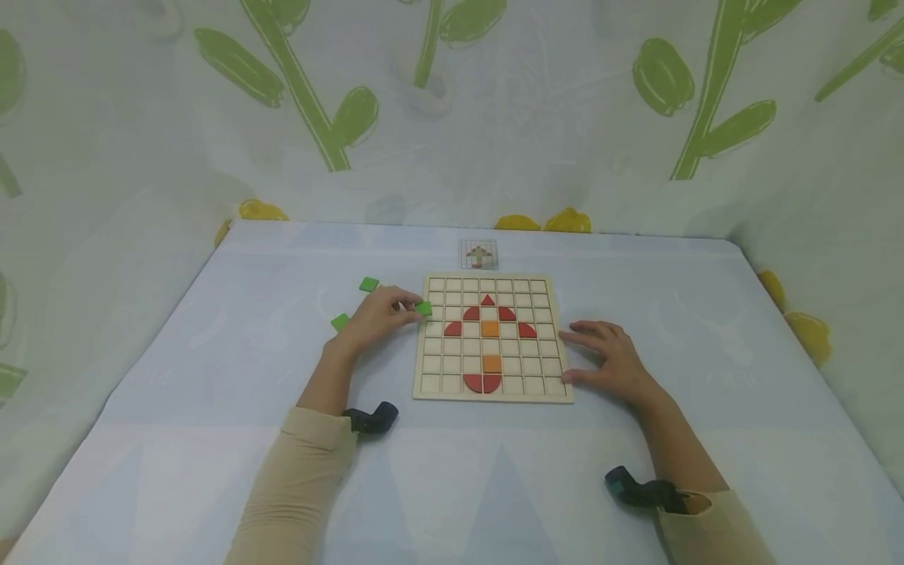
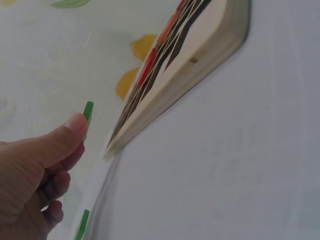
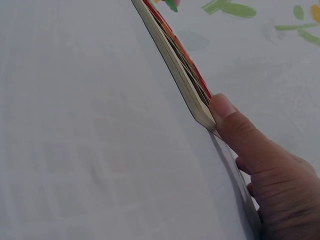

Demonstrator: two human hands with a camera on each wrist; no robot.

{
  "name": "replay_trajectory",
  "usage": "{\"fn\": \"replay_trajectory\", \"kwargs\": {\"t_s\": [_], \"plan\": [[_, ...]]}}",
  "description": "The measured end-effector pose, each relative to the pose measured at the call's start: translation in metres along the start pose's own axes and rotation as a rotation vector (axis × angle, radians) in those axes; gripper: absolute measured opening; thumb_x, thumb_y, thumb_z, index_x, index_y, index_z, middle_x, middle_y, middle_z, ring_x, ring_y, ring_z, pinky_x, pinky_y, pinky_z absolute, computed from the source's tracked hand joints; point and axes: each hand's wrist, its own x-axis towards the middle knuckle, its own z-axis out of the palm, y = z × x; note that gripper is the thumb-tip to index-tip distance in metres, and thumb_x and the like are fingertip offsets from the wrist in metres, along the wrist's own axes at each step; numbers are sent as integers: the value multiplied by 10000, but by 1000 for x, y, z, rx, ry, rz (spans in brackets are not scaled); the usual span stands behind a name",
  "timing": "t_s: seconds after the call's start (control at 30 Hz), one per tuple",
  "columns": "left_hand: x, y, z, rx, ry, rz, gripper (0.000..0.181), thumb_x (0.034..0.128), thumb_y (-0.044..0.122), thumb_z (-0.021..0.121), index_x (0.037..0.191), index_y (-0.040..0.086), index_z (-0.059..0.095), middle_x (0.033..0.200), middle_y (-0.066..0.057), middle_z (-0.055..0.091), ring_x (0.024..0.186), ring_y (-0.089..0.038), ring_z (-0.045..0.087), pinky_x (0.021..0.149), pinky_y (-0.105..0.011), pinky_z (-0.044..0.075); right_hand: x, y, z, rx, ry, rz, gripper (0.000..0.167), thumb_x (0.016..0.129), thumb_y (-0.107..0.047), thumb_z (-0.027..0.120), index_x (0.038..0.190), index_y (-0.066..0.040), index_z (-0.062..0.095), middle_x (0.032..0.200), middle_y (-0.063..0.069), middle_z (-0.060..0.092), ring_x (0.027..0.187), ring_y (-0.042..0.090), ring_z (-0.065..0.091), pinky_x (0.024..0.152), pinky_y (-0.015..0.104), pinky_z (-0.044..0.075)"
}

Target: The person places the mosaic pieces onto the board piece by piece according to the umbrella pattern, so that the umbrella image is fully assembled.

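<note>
A small green square tile (image 1: 424, 308) is pinched between the thumb and finger of my left hand (image 1: 377, 315), at the left edge of a wooden grid board (image 1: 432, 365). The left wrist view shows this green tile (image 2: 88, 115) lifted off the table. On the board lie several red pieces, including a triangle (image 1: 487, 300) and rounded ones such as a quarter circle (image 1: 527, 330), with two orange squares, the upper orange square (image 1: 490, 329) and the lower orange square (image 1: 492, 364). My right hand (image 1: 614, 362) touches the board's right edge with extended fingers and thumb.
Two more green tiles lie left of the board: a far green tile (image 1: 369, 284) and a nearer green tile (image 1: 340, 322) partly beside my left hand. Behind the board is a small picture card (image 1: 479, 254). A leaf-patterned cloth (image 1: 537, 118) stands behind the white table (image 1: 494, 463).
</note>
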Motion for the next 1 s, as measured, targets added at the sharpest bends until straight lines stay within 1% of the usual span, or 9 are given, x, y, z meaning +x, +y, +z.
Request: {"fn": "replay_trajectory", "kwargs": {"t_s": [0.1,0.2,0.4,0.7,0.83,1.0], "plan": [[1,2,2,2,19,-3,328,849,215,702,1138,61,673,976,-64,643,949,-222,528,827,-363,420,0,0,0,8,7,-8,646,664,-288,832,1235,-73,619,1303,170,500,1240,408,344,979,616,227],[3,3,7,26,33,10,322,845,208,707,1131,64,678,963,-61,646,949,-224,530,835,-369,425,0,0,1,14,11,-12,643,663,-284,832,1233,-73,621,1301,169,501,1238,406,347,976,617,229],[5,10,18,66,28,46,323,841,227,711,1127,80,684,943,-39,654,952,-214,528,851,-370,428,1,1,0,-4,1,4,648,672,-303,830,1242,-82,617,1309,167,498,1247,405,342,986,617,228],[5,16,24,95,38,75,316,826,247,724,1105,102,693,912,-14,659,945,-208,534,844,-374,424,2,1,2,2,7,8,652,665,-306,837,1238,-84,621,1311,167,500,1243,403,348,987,614,232],[6,18,29,116,30,71,321,822,261,732,1106,118,695,910,-2,654,928,-195,526,822,-358,424,2,1,3,-3,-8,23,651,678,-324,830,1246,-88,617,1316,167,495,1246,409,337,986,618,232],[6,25,35,118,36,98,314,835,274,717,1115,133,694,959,-11,659,949,-200,513,846,-379,403,1,2,1,-16,-15,28,651,687,-325,826,1254,-89,609,1317,165,488,1245,413,330,980,617,232]]}}
